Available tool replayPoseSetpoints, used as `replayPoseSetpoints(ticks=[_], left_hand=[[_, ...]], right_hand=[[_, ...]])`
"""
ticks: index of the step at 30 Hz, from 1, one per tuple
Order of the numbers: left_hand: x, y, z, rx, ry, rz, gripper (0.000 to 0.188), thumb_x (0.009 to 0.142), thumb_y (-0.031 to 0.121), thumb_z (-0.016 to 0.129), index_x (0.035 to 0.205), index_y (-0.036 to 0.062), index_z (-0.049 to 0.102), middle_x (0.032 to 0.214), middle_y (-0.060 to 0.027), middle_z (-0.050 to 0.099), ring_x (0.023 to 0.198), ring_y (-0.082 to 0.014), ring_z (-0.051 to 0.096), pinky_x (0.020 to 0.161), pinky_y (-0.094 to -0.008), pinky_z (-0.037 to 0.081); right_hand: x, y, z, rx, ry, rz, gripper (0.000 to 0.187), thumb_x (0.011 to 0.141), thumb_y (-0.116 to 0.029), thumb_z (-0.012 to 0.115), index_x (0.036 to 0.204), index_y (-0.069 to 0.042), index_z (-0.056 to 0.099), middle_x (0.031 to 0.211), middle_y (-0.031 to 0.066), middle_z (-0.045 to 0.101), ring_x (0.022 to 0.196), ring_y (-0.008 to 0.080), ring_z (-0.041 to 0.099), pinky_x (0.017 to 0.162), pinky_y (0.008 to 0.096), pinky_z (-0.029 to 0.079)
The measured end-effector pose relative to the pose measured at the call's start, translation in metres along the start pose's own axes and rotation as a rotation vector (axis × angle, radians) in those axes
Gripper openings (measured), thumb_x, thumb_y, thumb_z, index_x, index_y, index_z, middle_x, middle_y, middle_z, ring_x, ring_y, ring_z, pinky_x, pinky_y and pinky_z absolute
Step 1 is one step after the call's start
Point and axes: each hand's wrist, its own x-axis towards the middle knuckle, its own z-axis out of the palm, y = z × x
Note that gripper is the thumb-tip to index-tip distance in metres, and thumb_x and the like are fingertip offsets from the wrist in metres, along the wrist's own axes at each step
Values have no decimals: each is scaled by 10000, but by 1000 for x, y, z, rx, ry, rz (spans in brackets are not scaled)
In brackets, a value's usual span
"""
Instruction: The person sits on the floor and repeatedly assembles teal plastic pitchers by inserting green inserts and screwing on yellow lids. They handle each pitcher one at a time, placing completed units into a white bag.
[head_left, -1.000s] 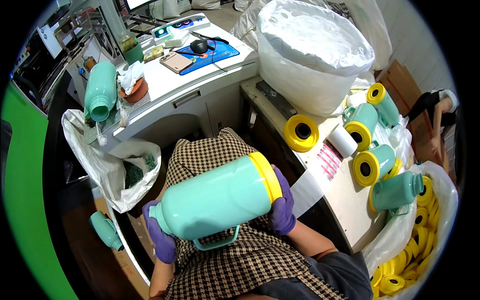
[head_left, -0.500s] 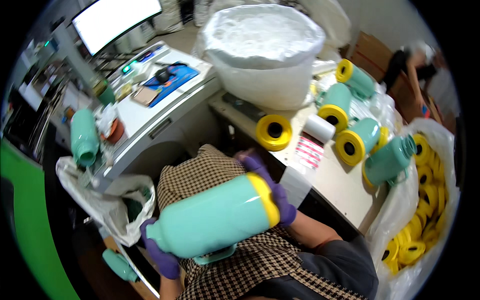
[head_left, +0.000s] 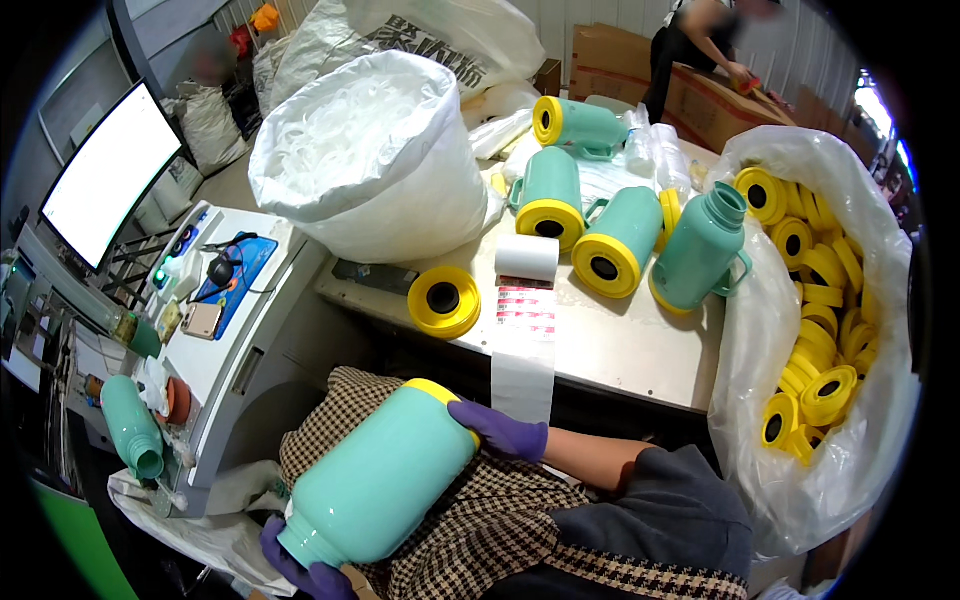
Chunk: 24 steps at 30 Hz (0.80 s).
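Since the earlier frame, your view is swinging rightward and the teal bottle (head_left: 375, 470) is slanting more steeply across your lap (head_left: 325, 415). Your left hand (head_left: 303, 574) is curling half-closed around its near neck (head_left: 308, 541); your right hand (head_left: 503, 432) is cupping its far yellow base (head_left: 430, 389), the long axis running diagonally between. Beyond, handled bottles (head_left: 695, 258) are resting on the worktable (head_left: 640, 350).

Factory workshop: workbench (head_left: 640, 345) beside a sack (head_left: 765, 500) of yellow parts (head_left: 818, 342)

I see large dark characters (head_left: 430, 55) on white sack (head_left: 470, 22); red-marked labels (head_left: 525, 310) on paper strip (head_left: 522, 375) too small to read.
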Motion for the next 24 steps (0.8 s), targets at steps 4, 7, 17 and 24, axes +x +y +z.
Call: replayPoseSetpoints(ticks=[4, 7, 17, 24], left_hand=[[26, 24, 20, 170, -21, 248, 986, 857, 663, 612, 1516, 1, 294, 1404, -205, 412, 1249, -318, 499, 1066, -486, 424], [40, 44, 45, 126, 75, 339, 1060, 848, 655, 636, 1573, 17, 199, 1557, -197, 329, 1394, -360, 409, 1130, -496, 368], [16, -60, -36, 148, -31, 72, 492, 937, 126, 576, 1397, -24, 488, 1346, -135, 524, 1215, -258, 558, 1080, -406, 433], [-59, -166, -183, -32, 494, -362, 307, 1024, 103, 580, 1293, -46, 568, 1130, -117, 662, 1018, -189, 660, 915, -325, 544]], right_hand=[[-32, -5, 6, -285, 87, -226, 950, 937, -497, 691, 1622, -92, 171, 1556, 124, 381, 1407, 233, 401, 1205, 395, 284], [-32, -7, -11, -194, 213, -228, 891, 949, -471, 685, 1603, -74, 229, 1520, 130, 433, 1393, 231, 426, 1190, 397, 320], [-61, -154, -144, 583, 330, -768, 561, 1029, -411, 539, 1471, -78, 445, 1468, 129, 529, 1325, 304, 523, 1162, 488, 383], [-116, -212, -294, 751, -268, -609, 648, 1048, -325, 358, 1602, -23, 208, 1647, 114, 308, 1516, 231, 271, 1255, 377, 153]])
